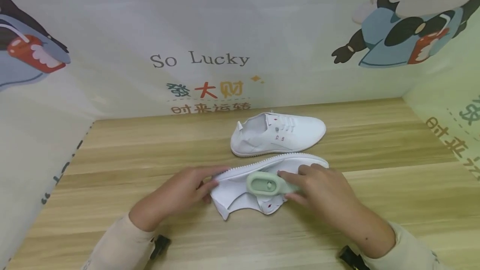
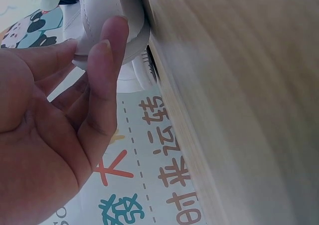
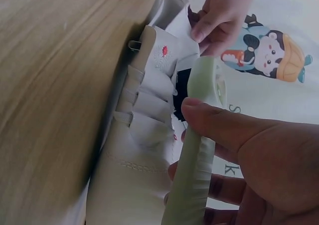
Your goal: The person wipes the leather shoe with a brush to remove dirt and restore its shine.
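A white lace-up shoe [image 1: 231,193] lies tipped on its side on the wooden table, its ridged sole edge turned away from me. My left hand [image 1: 181,191] pinches its heel end between thumb and fingers, also seen in the left wrist view. In my right hand [image 1: 326,188] is a light green brush [image 1: 252,186] with an oval slot in its head. Thumb and fingers wrap its handle [image 3: 189,170]. Dark bristles [image 3: 182,93] show in the right wrist view, facing the shoe's side near the laces.
A second white shoe [image 1: 303,132] stands upright just behind the first, toe to the right. Pale printed sheets [image 1: 210,24] form walls at the back and sides of the wooden table [image 1: 375,141]. Black straps [image 1: 160,245] hang at both sleeves.
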A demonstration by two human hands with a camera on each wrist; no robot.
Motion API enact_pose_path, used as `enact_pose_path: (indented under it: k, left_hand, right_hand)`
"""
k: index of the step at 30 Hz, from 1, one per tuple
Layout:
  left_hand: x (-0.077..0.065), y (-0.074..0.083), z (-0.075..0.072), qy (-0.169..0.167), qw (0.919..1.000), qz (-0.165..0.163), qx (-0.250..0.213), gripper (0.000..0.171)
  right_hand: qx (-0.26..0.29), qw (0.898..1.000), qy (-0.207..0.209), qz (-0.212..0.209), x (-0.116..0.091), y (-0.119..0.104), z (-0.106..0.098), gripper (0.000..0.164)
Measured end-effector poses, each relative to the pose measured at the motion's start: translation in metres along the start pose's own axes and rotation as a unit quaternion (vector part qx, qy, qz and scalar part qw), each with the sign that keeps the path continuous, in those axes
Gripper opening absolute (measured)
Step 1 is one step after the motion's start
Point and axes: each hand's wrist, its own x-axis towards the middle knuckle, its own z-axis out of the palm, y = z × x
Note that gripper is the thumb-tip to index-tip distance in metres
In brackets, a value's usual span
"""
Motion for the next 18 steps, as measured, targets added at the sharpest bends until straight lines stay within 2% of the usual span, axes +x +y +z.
enact_pose_path:
  k: [6,18]
  left_hand:
    - [-0.001,0.001,0.000,0.001,1.0000,-0.004,0.000,0.043]
    - [-0.002,-0.001,0.000,-0.004,0.9999,-0.004,-0.011,0.043]
  right_hand:
    - [0.002,1.000,0.008,-0.005,0.001,-0.004,0.004,0.047]
    - [-0.014,0.996,0.079,-0.037,0.002,-0.016,0.010,0.043]
